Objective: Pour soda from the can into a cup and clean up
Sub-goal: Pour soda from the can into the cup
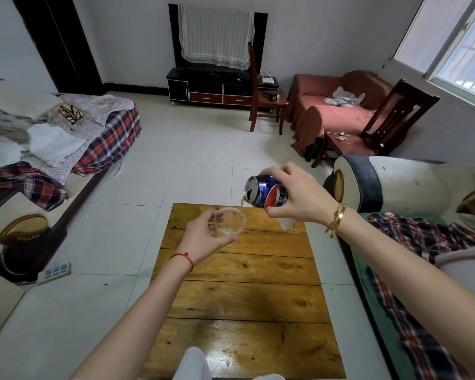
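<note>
Single head-worn wide view, angled forward and down, close over the wooden table [239, 297], room edges seemingly warped.

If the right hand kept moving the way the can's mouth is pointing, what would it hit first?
Most likely the clear cup held by the left hand: the right hand tips the can down-left toward its rim. Depth is uncertain.

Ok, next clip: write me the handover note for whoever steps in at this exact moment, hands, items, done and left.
Left hand grips the clear cup, apparently just above the wooden table.
Right hand grips the soda can, tilted, mouth over the cup.
A thin stream is falling into the cup; only a little liquid is in it.
A second clear cup stands on the table under the right hand.
Left: finish pouring, set both down, clean up.
</note>
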Motion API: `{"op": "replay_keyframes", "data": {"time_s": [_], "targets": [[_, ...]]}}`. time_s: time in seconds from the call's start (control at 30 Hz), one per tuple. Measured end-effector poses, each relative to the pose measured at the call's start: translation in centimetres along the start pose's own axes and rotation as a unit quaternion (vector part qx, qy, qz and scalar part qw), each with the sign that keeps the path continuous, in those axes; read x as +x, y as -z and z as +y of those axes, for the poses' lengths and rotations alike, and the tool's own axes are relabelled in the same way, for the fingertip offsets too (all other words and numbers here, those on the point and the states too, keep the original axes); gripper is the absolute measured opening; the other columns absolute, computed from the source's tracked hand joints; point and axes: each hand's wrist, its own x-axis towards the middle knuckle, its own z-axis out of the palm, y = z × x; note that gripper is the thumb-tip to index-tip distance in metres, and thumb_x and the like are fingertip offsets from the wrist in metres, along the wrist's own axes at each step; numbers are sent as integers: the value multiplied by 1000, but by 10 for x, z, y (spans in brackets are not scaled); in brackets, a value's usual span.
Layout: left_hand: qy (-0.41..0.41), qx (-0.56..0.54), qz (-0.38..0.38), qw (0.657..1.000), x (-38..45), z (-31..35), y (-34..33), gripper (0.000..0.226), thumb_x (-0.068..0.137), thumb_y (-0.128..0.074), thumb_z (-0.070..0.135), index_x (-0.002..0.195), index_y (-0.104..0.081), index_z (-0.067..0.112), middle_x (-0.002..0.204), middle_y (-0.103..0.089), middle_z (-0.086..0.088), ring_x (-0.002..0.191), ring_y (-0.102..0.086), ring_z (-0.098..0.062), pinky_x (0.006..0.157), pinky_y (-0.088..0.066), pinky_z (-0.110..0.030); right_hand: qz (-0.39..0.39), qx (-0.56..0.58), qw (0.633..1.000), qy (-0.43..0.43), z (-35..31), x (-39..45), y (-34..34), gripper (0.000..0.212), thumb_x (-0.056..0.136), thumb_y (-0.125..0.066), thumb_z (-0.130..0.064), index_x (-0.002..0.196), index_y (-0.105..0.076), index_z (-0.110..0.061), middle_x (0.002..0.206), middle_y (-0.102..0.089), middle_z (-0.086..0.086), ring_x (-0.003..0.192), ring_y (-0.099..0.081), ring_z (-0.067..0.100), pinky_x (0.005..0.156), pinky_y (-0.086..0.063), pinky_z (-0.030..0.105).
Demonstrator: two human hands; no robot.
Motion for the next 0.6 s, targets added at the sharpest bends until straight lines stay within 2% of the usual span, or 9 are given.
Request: {"op": "replay_keyframes", "data": {"time_s": [0.3, 0.6], "targets": [[2, 3, 1, 1000, -2, 0, 0, 71, 69, -85, 36, 130, -54, 19, 125, -61, 3, 112, -60, -16, 88, -52, -22, -1, -8, 1000, 3, -1, 2, -1, 70, 67, -71, -47, 130, -43, -36, 107, -45, -1, 96, -48, 16, 85, -50, 34], [0, 2, 5, 1000, -3, 2, 0, 69, 70, -85, 34, 129, -54, 18, 125, -61, 2, 113, -60, -17, 92, -53, -27, -2, -10, 1000, -3, -2, 0, 2, 70, 67, -71, -46, 130, -44, -36, 108, -47, 0, 96, -49, 17, 87, -50, 36]]}}
